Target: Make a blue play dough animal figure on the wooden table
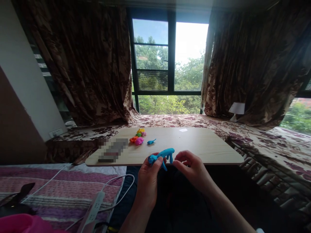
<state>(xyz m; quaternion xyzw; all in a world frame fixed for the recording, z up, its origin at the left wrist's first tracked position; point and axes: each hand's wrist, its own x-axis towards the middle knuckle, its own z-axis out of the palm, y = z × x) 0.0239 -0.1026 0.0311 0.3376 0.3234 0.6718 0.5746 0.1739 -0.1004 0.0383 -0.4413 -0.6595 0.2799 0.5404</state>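
Observation:
A blue clay animal figure (166,152) with thin legs is held up just over the table's near edge. My left hand (151,171) grips it at its left end, thumb pressed against the body. The figure's legs hang down on the right side. Close beside those legs, my right hand (190,166) has bent fingers, with thumb and forefinger apart; nothing shows between them. A smaller piece of blue clay (151,141) with a thin tail-like tip lies on the table beyond my left hand. Left of it sit several clay lumps (139,140) in pink, orange, green and yellow.
The pale wooden table (206,145) has a blurred-out dark object (114,149) at its left and a small white scrap (183,130) at the back. A power strip (93,207) with a white cable rests on the striped bed cover (60,187). A lamp (236,110) stands far right.

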